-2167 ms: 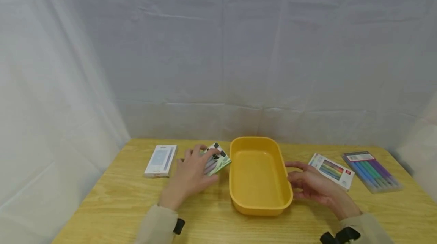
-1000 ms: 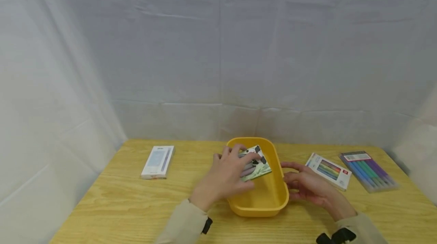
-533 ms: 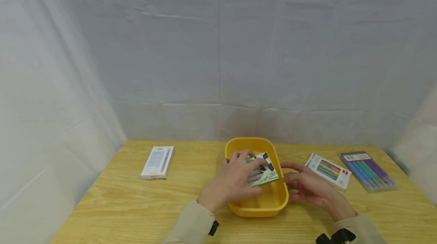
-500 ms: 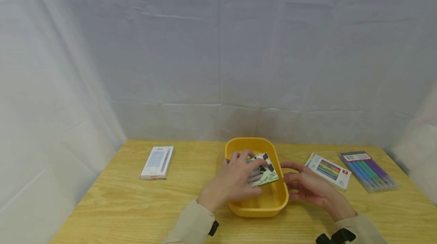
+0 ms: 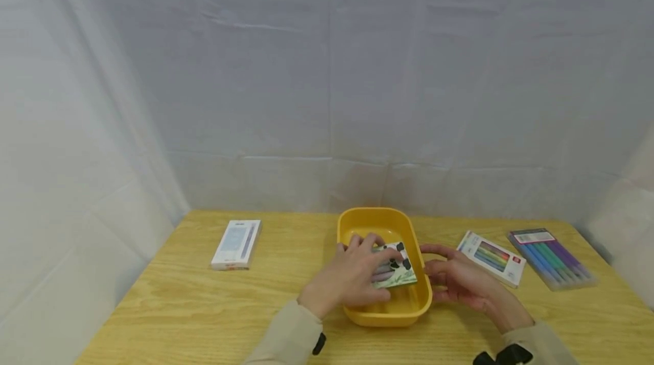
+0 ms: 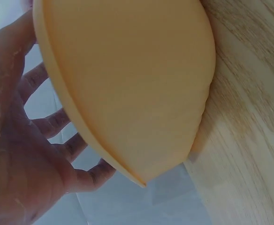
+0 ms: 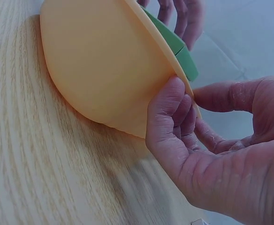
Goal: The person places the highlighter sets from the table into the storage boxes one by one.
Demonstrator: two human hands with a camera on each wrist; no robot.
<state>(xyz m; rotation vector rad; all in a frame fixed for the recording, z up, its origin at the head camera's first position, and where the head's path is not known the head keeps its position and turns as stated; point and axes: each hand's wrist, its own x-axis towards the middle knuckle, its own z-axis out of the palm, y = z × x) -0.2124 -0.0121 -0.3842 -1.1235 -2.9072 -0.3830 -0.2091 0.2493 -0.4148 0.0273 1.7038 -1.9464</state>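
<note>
My left hand (image 5: 352,275) grips a small panda-print box (image 5: 407,277) with greyish pens showing in its window, inside the outline of the yellow tub (image 5: 388,319). In the right wrist view the green edge of the box (image 7: 187,63) stands above the tub's rim, with left-hand fingers beside it. My right hand (image 5: 467,285) pinches the tub's right rim between thumb and fingers, plain in the right wrist view. The left wrist view shows the tub's outer wall (image 6: 132,84) and the left hand (image 6: 24,154) reaching over the rim; the box is hidden there.
A white and pale blue box (image 5: 237,244) lies at the table's left. To the right lie a white box of coloured pens (image 5: 491,258) and a clear pack of blue, green and purple pens (image 5: 554,260). White sheeting (image 5: 286,98) hangs behind the wooden table (image 5: 179,308).
My left hand has carried the panda-print box rightward from beside the tub to inside its outline, then a little lower toward me. The right hand stays on the rim.
</note>
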